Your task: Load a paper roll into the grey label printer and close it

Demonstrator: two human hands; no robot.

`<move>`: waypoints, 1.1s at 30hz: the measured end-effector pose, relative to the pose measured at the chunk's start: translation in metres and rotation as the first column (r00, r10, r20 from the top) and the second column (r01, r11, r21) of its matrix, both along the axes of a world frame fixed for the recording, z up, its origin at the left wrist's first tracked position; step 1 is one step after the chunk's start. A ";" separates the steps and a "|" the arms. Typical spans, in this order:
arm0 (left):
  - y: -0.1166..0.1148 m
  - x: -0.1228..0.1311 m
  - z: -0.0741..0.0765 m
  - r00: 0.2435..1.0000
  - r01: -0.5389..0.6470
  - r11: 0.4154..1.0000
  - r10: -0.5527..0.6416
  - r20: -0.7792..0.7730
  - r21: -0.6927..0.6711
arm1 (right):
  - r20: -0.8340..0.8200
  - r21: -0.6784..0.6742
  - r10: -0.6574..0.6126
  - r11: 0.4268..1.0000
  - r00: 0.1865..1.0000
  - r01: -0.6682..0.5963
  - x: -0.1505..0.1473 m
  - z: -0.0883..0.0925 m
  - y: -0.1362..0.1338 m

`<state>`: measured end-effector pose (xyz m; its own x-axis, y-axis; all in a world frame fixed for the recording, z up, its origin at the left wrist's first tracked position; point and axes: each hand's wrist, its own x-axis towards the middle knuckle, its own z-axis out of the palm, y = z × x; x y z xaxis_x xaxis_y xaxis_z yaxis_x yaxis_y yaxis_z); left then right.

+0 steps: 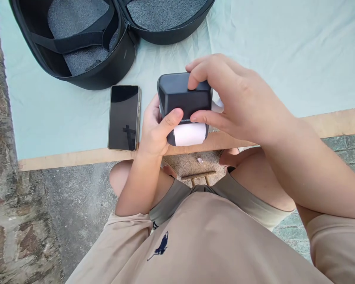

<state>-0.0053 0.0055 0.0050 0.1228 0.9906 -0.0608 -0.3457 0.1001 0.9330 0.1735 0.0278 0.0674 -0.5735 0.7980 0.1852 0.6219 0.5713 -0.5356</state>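
Far left, at the back of the worktop (337,122): a black zip case (85,75) lies open, grey lining and a strap showing inside. It rests on a pale green cloth (284,51) that covers the worktop up to its bare wooden front edge.

Next right: a phone (124,117) lies flat on the cloth with its screen dark. Its long axis runs away from the person, and its near end is at the wooden edge. It sits just beside the left hand (154,130) and does not touch it.

Centre: a dark device (180,92), boxy with rounded corners, is held clear of the cloth above the front edge of the worktop. Its longer side runs left to right. A white roll (189,134) shows in its lower, open part, with its axis the same way. The lettering on the front is partly covered.

The left hand cradles the device from the left and below. Its thumb is pressed on the front face, and its other fingers are hidden behind the body.

The right hand (242,102) comes in from the right and above. Its fingers (198,77) are curled over the top of the device, and a lower finger is laid along the front edge just above the roll. Both hands are closed on the device; neither is nearer.
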 end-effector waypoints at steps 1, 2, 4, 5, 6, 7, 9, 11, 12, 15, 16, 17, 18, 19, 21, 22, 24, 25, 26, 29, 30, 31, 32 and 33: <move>-0.001 0.001 0.002 1.000 -0.015 1.000 0.015 -0.013 -0.014 | -0.008 -0.001 0.004 1.000 1.000 -0.004 0.000 -0.001 0.001; -0.001 0.001 0.003 1.000 -0.025 0.999 0.024 -0.019 -0.021 | -0.014 -0.001 0.007 1.000 1.000 -0.007 0.000 -0.002 0.001; -0.002 0.002 0.004 0.999 -0.037 0.999 0.037 -0.010 -0.022 | -0.020 0.009 0.009 1.000 1.000 -0.009 0.001 -0.005 0.002; -0.001 0.001 0.003 0.999 -0.034 0.999 0.034 0.001 -0.019 | -0.021 0.019 0.010 1.000 1.000 -0.009 0.001 -0.005 0.003; -0.001 0.001 0.001 1.000 -0.021 1.000 0.021 0.017 -0.015 | -0.024 0.029 0.013 1.000 1.000 -0.012 0.002 -0.006 0.003; 0.000 0.000 0.000 0.999 -0.007 1.000 0.007 0.036 -0.009 | -0.032 0.039 0.017 0.999 0.999 -0.016 0.002 -0.006 0.003; 0.001 -0.001 -0.003 0.996 0.028 1.000 -0.029 0.085 0.012 | -0.057 0.055 0.024 0.998 0.998 -0.021 0.004 -0.004 0.004; 0.002 -0.001 -0.003 0.991 0.046 0.999 -0.048 0.125 0.021 | -0.084 0.080 0.015 0.997 0.996 -0.008 0.005 -0.002 0.004; 0.002 -0.001 -0.003 0.990 0.041 0.999 -0.042 0.134 0.011 | -0.090 0.091 0.009 0.996 0.996 -0.001 0.005 -0.002 0.005; 0.002 0.001 0.001 0.991 0.019 0.999 -0.014 0.134 -0.032 | -0.094 0.110 -0.002 0.994 0.996 0.012 0.006 -0.001 0.006; 0.002 0.001 0.002 0.989 0.019 0.999 -0.014 0.144 -0.035 | -0.089 0.109 -0.003 0.994 0.996 0.013 0.006 -0.002 0.007; 0.003 0.002 0.003 0.987 0.026 0.999 -0.020 0.161 -0.036 | -0.080 0.107 -0.007 0.994 0.997 0.016 0.006 -0.003 0.007; 0.004 0.002 0.002 0.983 0.033 0.999 -0.025 0.181 -0.037 | -0.070 0.105 -0.012 0.994 0.997 0.020 0.006 -0.004 0.008; 0.004 0.002 0.001 0.980 0.032 0.999 -0.023 0.199 -0.043 | -0.062 0.107 -0.015 0.994 0.998 0.022 0.006 -0.005 0.008; 0.005 0.002 -0.002 0.980 -0.012 0.998 0.023 0.200 -0.055 | -0.045 0.100 -0.021 0.995 0.999 0.026 0.007 -0.006 0.008; 0.005 0.002 -0.004 0.982 -0.063 0.996 0.073 0.177 -0.062 | -0.047 0.101 -0.021 0.995 0.999 0.026 0.007 -0.006 0.008; 0.004 0.001 -0.007 0.979 -0.166 0.984 0.173 0.106 -0.068 | -0.056 0.107 -0.014 0.994 0.998 0.020 0.007 -0.006 0.007; 0.003 0.000 -0.007 0.976 -0.201 0.977 0.206 0.070 -0.076 | -0.061 0.109 -0.010 0.994 0.998 0.016 0.007 -0.005 0.007; 0.003 0.000 -0.008 0.974 -0.220 0.972 0.224 0.042 -0.082 | -0.065 0.107 -0.002 0.994 0.998 0.008 0.007 -0.005 0.006; 0.004 -0.001 -0.007 0.981 -0.185 0.980 0.189 0.041 -0.073 | -0.077 0.101 0.024 0.995 0.997 -0.016 0.006 -0.004 0.005; 0.004 -0.001 -0.007 0.984 -0.162 0.985 0.166 0.058 -0.059 | -0.075 0.100 0.028 0.995 0.997 -0.020 0.006 -0.004 0.005; 0.005 -0.001 -0.007 0.987 -0.142 0.989 0.145 0.076 -0.045 | -0.069 0.096 0.031 0.995 0.997 -0.024 0.006 -0.005 0.005; 0.006 -0.001 -0.007 0.987 -0.128 0.991 0.131 0.088 -0.035 | -0.065 0.093 0.031 0.995 0.997 -0.025 0.006 -0.005 0.005; 0.007 -0.002 -0.008 0.988 -0.121 0.992 0.124 0.094 -0.031 | -0.060 0.087 0.030 0.996 0.998 -0.024 0.006 -0.005 0.005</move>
